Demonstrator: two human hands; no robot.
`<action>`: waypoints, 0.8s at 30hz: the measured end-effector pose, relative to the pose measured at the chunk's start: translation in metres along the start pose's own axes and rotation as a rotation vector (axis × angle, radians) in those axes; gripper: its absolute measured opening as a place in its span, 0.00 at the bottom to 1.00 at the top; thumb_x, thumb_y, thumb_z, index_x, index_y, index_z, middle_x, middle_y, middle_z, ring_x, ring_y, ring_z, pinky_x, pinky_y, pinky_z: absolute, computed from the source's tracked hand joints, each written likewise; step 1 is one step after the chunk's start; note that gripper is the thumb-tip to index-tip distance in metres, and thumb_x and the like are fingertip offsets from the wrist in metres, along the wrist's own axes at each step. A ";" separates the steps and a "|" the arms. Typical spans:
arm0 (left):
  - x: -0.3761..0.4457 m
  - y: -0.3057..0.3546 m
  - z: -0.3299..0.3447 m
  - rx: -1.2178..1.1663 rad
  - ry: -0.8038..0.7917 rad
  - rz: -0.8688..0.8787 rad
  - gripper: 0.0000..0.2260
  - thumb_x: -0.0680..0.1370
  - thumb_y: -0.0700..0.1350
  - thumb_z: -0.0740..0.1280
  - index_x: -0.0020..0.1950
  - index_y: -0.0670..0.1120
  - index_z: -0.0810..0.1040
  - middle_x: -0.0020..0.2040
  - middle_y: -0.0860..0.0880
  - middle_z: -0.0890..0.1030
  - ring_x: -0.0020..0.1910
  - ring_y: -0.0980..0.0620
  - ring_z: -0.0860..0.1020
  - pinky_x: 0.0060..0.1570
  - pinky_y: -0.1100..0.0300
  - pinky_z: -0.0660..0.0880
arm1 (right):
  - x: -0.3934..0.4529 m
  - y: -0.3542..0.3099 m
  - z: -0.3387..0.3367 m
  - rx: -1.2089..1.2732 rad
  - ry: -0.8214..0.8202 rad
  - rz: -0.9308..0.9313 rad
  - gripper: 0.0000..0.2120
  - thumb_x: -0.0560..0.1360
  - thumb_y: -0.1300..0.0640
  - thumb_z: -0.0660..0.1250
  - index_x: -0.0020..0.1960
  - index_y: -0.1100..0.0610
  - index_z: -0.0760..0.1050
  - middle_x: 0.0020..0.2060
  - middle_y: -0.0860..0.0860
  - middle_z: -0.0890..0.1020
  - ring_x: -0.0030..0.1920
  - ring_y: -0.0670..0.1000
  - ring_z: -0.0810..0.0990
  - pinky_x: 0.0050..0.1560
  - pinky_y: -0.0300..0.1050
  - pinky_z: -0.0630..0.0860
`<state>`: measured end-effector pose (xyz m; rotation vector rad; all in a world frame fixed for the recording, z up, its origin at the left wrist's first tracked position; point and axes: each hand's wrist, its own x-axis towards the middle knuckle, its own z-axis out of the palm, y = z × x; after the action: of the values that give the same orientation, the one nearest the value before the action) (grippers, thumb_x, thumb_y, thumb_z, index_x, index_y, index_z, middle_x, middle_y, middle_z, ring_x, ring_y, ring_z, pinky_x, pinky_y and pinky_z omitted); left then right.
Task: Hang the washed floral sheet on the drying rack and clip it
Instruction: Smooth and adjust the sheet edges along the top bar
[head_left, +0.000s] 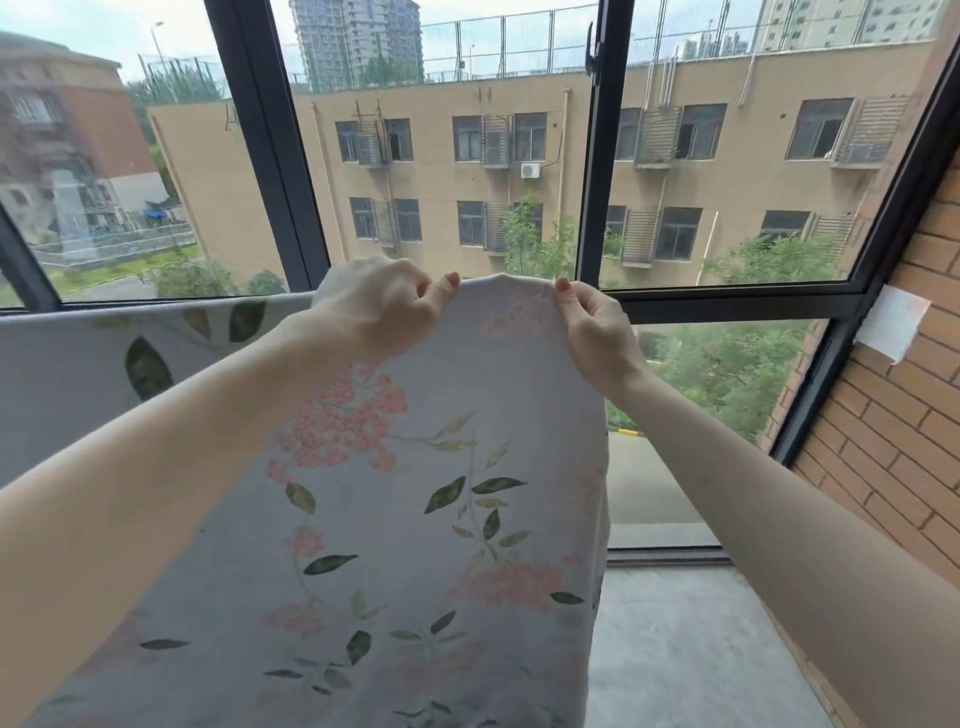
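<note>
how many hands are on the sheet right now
2: the left hand pinches the top edge of the floral sheet near its middle, the right hand grips that edge near its right end.

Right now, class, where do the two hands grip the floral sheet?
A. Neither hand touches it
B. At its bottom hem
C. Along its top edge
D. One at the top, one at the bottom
C: the left hand and right hand both pinch the top edge of the sheet, which hangs down below them.
</note>
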<state>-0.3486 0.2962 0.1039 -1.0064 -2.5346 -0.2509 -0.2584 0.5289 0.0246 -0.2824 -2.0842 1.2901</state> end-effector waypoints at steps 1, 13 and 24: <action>0.001 0.001 0.003 0.021 0.038 0.007 0.32 0.85 0.64 0.49 0.34 0.43 0.73 0.30 0.46 0.77 0.31 0.46 0.76 0.31 0.56 0.61 | -0.005 0.001 0.002 -0.063 0.004 -0.037 0.26 0.84 0.37 0.55 0.48 0.59 0.76 0.33 0.50 0.73 0.34 0.48 0.70 0.38 0.47 0.67; -0.054 -0.020 0.028 0.051 0.147 0.152 0.28 0.80 0.57 0.63 0.78 0.48 0.63 0.73 0.47 0.70 0.72 0.43 0.67 0.76 0.46 0.56 | -0.061 0.006 0.032 -0.195 0.237 -0.031 0.23 0.84 0.44 0.60 0.76 0.50 0.65 0.68 0.49 0.74 0.67 0.50 0.73 0.63 0.46 0.70; -0.296 -0.147 0.044 -0.269 -0.127 -0.153 0.26 0.82 0.52 0.66 0.79 0.54 0.64 0.82 0.53 0.58 0.80 0.51 0.54 0.80 0.48 0.53 | -0.222 -0.021 0.164 -0.009 -0.088 0.104 0.25 0.83 0.51 0.66 0.77 0.39 0.64 0.72 0.44 0.69 0.65 0.44 0.74 0.64 0.47 0.72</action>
<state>-0.2673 0.0210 -0.0646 -0.9497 -2.7501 -0.6035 -0.1909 0.2912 -0.0988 -0.3474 -2.1741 1.3769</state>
